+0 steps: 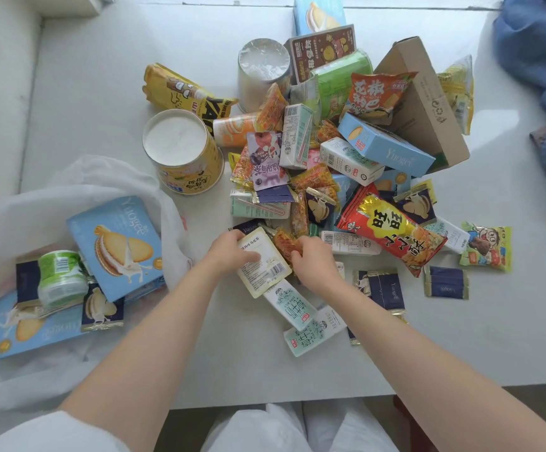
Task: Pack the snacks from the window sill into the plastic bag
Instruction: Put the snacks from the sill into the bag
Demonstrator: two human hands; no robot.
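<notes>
White window sill (102,76) carries the snack pile (346,158), centre to right. Plastic bag (79,181), white and translucent, lies open at the sill's left edge; inside it: two light blue biscuit boxes (118,246), a green-labelled jar (61,277), two dark blue biscuit packets (102,308). Brown cardboard box (425,102) tilted at the far right of the pile. Yellow paper tub (183,151) upside down, just left of the pile. Red snack bag (392,230) on the pile's near right side. Left hand (229,252): grip clamped on a cream sachet (262,262), thumb on top of it. Right hand (314,259): fingers curled, grip pinching an orange wrapped snack (286,243), touching the sachet's right edge. Both hands at the pile's near edge, outside the bag.
</notes>
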